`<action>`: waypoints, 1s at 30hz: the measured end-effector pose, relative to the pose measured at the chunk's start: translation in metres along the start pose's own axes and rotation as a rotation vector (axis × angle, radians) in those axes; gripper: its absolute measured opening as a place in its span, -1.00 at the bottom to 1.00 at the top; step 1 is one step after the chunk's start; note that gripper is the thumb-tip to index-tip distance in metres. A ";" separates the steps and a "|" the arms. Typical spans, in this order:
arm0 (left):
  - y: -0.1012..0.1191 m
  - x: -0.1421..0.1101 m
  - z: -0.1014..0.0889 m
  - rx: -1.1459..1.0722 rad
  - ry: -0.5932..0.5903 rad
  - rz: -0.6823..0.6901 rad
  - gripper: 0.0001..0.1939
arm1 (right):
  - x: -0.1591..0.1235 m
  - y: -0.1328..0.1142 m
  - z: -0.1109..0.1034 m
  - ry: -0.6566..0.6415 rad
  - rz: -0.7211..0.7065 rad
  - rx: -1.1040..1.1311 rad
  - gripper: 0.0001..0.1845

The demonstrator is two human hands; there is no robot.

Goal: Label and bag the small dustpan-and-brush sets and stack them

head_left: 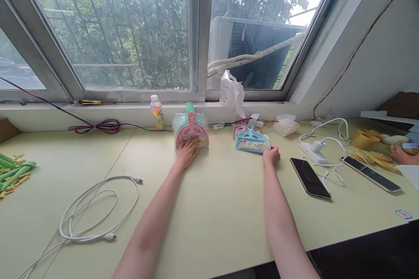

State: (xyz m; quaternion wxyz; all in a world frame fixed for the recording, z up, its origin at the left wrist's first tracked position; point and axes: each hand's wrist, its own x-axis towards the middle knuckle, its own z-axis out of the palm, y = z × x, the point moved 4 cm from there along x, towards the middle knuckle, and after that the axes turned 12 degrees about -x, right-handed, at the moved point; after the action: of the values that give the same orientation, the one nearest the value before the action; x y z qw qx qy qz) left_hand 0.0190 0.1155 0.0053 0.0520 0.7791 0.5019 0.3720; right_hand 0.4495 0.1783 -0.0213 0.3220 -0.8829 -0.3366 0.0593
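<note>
Our right hand is the nearer one to the blue dustpan, which lies on the table just to the left of our right fingers and a little beyond them. Its broad edge runs left to right across our view, dipping slightly towards our right hand, while its handle points away from us, to the window sill. Our right fingers are curled in at the near right corner and seem to pinch it, so we have it by one end of its broad side and not by the handle; we cannot tell exactly where the thumb sits. A second, pink pan shows behind its left side. Well apart to the left, our left hand lies on the lower front of the pink dustpan, the foremost of a wrapped stack, its fingers extended, only slightly apart and pointing away from us, pinching nothing that we can see. That stack's handles also point away from us, straight beyond our left fingertips.
</note>
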 end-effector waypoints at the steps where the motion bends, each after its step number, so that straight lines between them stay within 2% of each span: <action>1: 0.002 0.000 -0.001 0.010 -0.008 0.007 -0.55 | 0.000 0.000 0.000 -0.003 -0.018 0.003 -0.67; 4: 0.010 -0.001 -0.003 0.036 -0.043 0.029 -0.61 | -0.005 0.001 -0.003 -0.035 -0.120 0.014 -0.54; 7: 0.015 -0.002 -0.005 0.055 -0.058 0.035 -0.63 | -0.016 0.005 -0.008 -0.073 -0.209 0.060 -0.51; 12: 0.020 -0.005 -0.006 0.083 -0.031 0.095 -0.63 | -0.034 0.021 -0.022 -0.035 -0.192 0.189 -0.49; 15: 0.029 -0.018 -0.013 0.061 0.055 0.193 -0.65 | -0.042 0.028 -0.029 -0.032 -0.195 0.226 -0.48; 18: 0.044 -0.042 -0.028 0.008 0.266 0.183 -0.63 | -0.053 0.025 -0.033 -0.064 -0.271 0.226 -0.50; 21: 0.062 -0.067 -0.044 -0.172 0.510 0.070 -0.63 | -0.077 0.009 -0.034 -0.096 -0.363 0.325 -0.50; 23: 0.069 -0.074 -0.046 -0.452 0.556 -0.061 -0.55 | -0.104 -0.009 -0.031 -0.139 -0.439 0.442 -0.50; 25: 0.070 -0.075 -0.037 -0.841 0.470 -0.280 -0.43 | -0.138 -0.027 -0.025 -0.214 -0.522 0.554 -0.50; 27: 0.070 -0.075 -0.022 -1.192 0.281 -0.509 -0.37 | -0.175 -0.043 -0.018 -0.296 -0.622 0.628 -0.52; 29: 0.068 -0.078 -0.014 -1.380 0.158 -0.649 -0.36 | -0.208 -0.053 -0.015 -0.354 -0.733 0.642 -0.54; 30: 0.065 -0.080 -0.014 -1.421 0.151 -0.687 -0.37 | -0.221 -0.057 -0.016 -0.364 -0.792 0.621 -0.55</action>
State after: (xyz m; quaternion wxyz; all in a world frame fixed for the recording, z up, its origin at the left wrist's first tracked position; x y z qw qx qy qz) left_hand 0.0411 0.0136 0.0023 0.6147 0.3336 0.3585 0.6183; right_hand 0.2537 0.0621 0.0007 0.5021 -0.5270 -0.6611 0.1821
